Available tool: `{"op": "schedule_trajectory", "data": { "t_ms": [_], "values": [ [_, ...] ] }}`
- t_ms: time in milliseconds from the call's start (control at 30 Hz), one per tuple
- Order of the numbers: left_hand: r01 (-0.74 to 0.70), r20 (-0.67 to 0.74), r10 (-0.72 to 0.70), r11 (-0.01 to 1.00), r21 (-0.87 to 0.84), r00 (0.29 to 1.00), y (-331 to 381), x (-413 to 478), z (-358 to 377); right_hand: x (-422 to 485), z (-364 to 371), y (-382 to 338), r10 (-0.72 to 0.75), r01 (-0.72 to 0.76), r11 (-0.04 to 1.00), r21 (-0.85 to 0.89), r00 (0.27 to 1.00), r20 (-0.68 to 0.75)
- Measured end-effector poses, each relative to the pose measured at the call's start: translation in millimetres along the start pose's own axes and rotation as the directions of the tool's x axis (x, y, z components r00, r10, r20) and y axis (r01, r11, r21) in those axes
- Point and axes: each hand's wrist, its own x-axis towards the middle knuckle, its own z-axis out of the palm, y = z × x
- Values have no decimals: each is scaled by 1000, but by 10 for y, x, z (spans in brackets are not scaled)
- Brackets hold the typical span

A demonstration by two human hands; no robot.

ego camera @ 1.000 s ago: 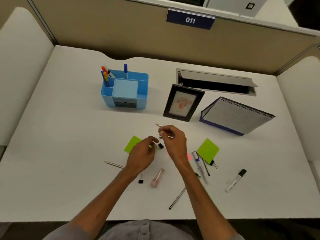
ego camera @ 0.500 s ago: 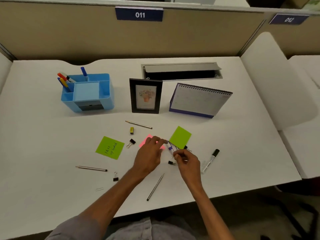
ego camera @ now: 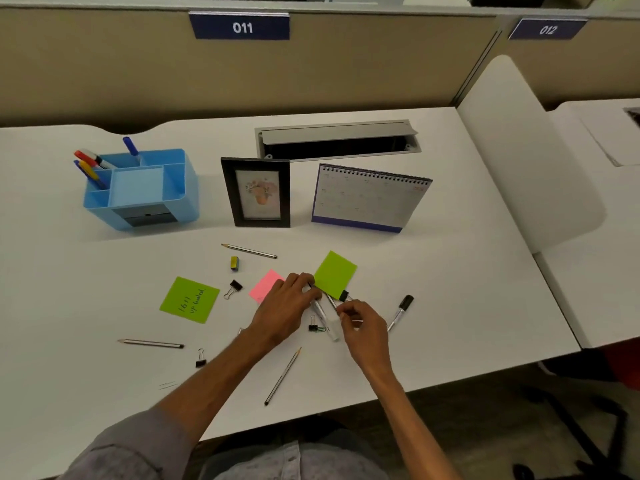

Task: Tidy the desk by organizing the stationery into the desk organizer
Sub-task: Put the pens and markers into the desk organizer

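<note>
Two bare hands meet over a white-barrelled plastic marker (ego camera: 323, 318) on a white desk (ego camera: 450, 271).
The marker lies near the desk's front edge, between the hands; the blue plastic desk organizer (ego camera: 180, 188) stands well apart at ten o'clock. The left hand (ego camera: 287, 306) grasps its upper end, hiding the cap. The right hand (ego camera: 362, 323) is curled at the marker's three o'clock; whether it holds anything, I cannot tell. The marker is probably light, stiff, smooth and prone to rolling, so mid-barrel seems the surest hold.
</note>
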Motion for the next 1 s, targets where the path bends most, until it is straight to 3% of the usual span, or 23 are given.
{"op": "schedule_trajectory", "data": {
  "t_ms": [167,567,700,867,1000],
  "values": [
    [16,-40,-16,1000,5,999,12,19,-69,86,120,21,-110,116,986,-120,992,57],
    [-26,-21,25,999,-37,999,-186,-29,-239,240,152,-203,-121,122,991,-52,992,18],
    [57,-35,-70,953,-298,997,-231,-146,-458,290,218,-441,-177,178,984,-32,984,21],
    [129,-169,-270,810,-573,948,-343,-390,-758,333,486,-803,-241,248,968,-46,964,115],
    [158,-199,-421,674,-721,885,-532,-613,-1021,314,780,-1115,-320,330,944,-21,927,195]
  ]
}}
